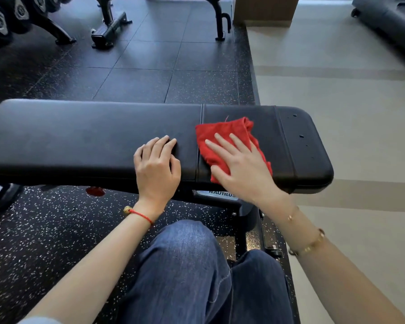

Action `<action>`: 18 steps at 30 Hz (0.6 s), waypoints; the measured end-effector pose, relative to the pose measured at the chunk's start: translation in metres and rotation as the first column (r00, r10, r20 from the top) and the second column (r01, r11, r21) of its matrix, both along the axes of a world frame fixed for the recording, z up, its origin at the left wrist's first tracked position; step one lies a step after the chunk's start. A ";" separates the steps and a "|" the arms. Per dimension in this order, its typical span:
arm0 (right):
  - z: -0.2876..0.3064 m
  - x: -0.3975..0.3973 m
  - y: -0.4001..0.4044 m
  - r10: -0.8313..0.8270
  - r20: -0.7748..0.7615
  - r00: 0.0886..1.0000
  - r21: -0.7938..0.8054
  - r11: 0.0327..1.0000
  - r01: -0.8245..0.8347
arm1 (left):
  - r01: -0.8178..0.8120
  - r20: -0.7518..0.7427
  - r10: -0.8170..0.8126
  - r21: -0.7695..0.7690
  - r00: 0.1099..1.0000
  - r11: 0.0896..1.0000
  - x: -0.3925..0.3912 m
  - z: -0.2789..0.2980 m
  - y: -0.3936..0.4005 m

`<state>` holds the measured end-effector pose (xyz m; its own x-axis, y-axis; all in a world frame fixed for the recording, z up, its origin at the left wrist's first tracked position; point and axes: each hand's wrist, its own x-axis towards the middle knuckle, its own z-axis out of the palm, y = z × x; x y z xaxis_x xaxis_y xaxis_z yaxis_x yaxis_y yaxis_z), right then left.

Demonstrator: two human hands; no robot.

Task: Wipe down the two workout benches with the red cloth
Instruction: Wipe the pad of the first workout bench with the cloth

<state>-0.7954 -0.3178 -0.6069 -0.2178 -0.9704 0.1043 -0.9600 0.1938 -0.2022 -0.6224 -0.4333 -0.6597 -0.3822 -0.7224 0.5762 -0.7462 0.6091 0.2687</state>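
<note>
While the person's denim-clad knee [185,265] fills the near foreground, both forearms reach forward to the black workout bench [91,136], whose long axis runs left to right across the view. The left hand [157,167] rests on the pad near its front edge, fingers loosely curled against the vinyl, holding nothing. Just to its right, across the seam, the right hand [239,164] lies flat with fingers spread straight, pressing the red cloth [222,132] onto the pad. The cloth sits toward the bench's right end, so the right hand alone works it; the long stretch of pad lies leftward, likely the direction the wiping must travel. Farther off, a second bench [164,10] stands on the dark rubber floor [150,73], presumably next.
</note>
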 end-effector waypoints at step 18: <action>0.001 -0.015 -0.016 -0.039 0.030 0.999 0.054 0.998 0.037 | -0.008 0.043 0.007 0.004 0.999 1.000 -0.001 0.003 0.001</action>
